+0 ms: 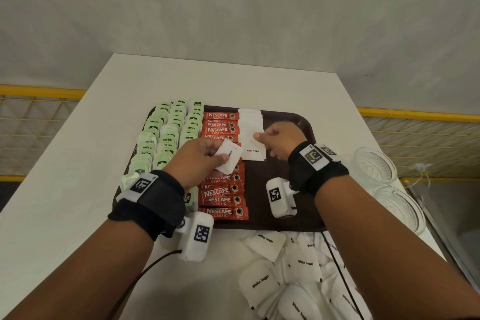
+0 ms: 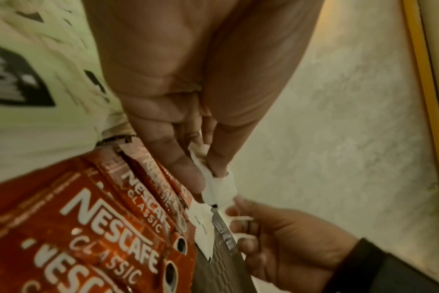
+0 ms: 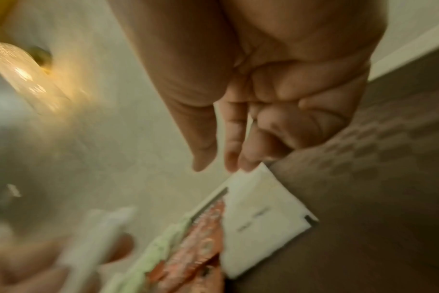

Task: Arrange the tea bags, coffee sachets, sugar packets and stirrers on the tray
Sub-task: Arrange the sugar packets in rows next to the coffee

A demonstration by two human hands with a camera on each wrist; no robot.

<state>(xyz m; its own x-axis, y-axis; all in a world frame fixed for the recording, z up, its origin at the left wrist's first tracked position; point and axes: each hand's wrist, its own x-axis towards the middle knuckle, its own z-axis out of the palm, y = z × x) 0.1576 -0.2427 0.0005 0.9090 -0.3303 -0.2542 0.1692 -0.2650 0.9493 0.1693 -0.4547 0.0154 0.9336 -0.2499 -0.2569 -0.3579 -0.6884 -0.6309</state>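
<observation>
A dark brown tray (image 1: 298, 122) carries columns of green tea bags (image 1: 166, 132), a column of red coffee sachets (image 1: 220, 200) and a row of white sugar packets (image 1: 253, 150). My left hand (image 1: 220, 157) hovers over the coffee sachets (image 2: 108, 218) and pinches a few sugar packets (image 1: 231, 156) between thumb and fingers (image 2: 196, 178). My right hand (image 1: 265, 141) is over the sugar row. Its fingertips (image 3: 246, 166) touch the far edge of the top sugar packet (image 3: 261, 214), the thumb is apart, and it holds nothing.
A loose pile of sugar packets (image 1: 293, 267) lies on the white table in front of the tray. Two glass bowls (image 1: 374, 163) stand at the table's right edge. The tray's right part (image 3: 364, 198) is bare. A cable runs along my left forearm.
</observation>
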